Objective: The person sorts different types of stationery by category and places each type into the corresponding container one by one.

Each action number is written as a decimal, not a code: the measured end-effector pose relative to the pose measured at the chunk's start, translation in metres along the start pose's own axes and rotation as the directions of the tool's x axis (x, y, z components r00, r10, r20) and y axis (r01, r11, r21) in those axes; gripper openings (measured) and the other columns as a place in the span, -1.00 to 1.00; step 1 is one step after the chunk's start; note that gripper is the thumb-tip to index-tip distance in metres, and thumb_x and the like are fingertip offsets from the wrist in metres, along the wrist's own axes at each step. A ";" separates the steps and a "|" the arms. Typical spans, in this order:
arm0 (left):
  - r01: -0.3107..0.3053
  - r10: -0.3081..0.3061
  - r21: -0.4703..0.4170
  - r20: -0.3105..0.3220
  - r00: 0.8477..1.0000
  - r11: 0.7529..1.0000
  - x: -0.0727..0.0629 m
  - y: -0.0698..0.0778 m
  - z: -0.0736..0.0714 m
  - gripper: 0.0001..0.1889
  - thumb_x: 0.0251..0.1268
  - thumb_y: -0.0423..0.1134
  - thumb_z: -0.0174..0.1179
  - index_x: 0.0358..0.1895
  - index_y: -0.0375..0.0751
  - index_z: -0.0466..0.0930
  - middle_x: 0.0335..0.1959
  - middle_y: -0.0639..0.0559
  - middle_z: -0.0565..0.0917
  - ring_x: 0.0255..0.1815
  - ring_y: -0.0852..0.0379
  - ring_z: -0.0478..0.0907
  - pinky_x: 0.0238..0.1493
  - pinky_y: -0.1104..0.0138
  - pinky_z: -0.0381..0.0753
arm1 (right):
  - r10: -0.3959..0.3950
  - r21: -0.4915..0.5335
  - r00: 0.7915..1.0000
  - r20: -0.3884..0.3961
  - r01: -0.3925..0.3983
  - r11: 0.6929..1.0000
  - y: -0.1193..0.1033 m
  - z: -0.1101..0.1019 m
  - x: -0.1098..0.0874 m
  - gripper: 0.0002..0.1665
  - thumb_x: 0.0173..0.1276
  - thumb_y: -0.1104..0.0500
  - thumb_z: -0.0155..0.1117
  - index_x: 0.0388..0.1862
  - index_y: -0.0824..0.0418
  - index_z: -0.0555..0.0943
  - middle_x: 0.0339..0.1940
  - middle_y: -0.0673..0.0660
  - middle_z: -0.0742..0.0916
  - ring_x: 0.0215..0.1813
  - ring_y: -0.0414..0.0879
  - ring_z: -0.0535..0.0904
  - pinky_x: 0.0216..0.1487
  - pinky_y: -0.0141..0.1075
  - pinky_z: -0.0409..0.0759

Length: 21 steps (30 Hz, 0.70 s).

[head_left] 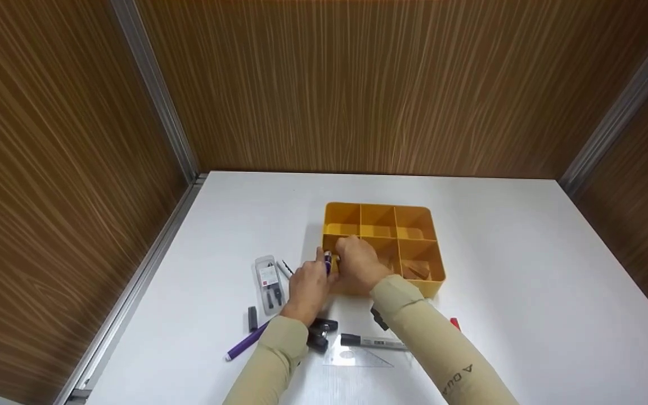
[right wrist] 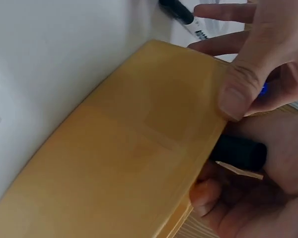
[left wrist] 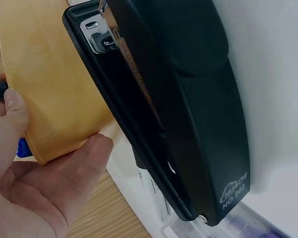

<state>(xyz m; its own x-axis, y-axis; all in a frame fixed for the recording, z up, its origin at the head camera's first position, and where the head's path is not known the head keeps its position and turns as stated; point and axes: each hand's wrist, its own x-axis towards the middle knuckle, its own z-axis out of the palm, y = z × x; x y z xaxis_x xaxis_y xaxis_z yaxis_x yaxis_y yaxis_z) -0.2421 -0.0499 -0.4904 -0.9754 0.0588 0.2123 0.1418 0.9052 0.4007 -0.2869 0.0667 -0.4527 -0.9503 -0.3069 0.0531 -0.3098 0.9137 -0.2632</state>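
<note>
An orange-yellow compartment box (head_left: 377, 236) is on the white table. My left hand (head_left: 308, 284) grips its near left corner, the thumb (right wrist: 234, 101) flat on the outer wall in the right wrist view. My right hand (head_left: 360, 261) reaches over the near left compartment, fingers curled around a dark cylindrical marker end (right wrist: 241, 152). A blue-purple marker (head_left: 328, 262) stands at the rim between both hands; its lower part is hidden. A black stapler (left wrist: 198, 104) lies close under my left wrist and fills much of the left wrist view.
Left of the box lie a clear case (head_left: 269, 284), a black cap (head_left: 252, 318) and a purple marker (head_left: 247, 341). Nearer are a black-capped marker (head_left: 373, 341), a clear set square (head_left: 358, 358) and a red-tipped thing (head_left: 455, 323). A brown piece (head_left: 415, 270) sits in the near right compartment.
</note>
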 end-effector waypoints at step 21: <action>-0.074 0.076 0.040 -0.057 0.995 0.996 -0.002 0.001 0.003 -0.38 0.29 -0.25 0.29 0.35 -0.48 0.35 -0.43 -0.29 0.69 -0.48 -0.16 0.67 -0.47 0.07 0.65 | 0.074 0.174 0.994 -0.080 -0.060 0.983 0.001 0.015 0.008 -0.81 0.45 0.24 0.18 -0.33 0.30 0.66 -0.39 0.24 0.74 -0.36 -0.02 0.65 -0.32 -0.19 0.69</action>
<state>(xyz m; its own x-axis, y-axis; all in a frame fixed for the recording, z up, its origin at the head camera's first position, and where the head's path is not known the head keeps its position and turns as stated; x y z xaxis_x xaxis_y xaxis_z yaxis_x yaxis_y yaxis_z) -0.2407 -0.0476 -0.4933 -0.9506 0.1035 0.2928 0.2068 0.9144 0.3479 -0.2948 0.0612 -0.4668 -0.9702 -0.2158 0.1099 -0.2421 0.8700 -0.4295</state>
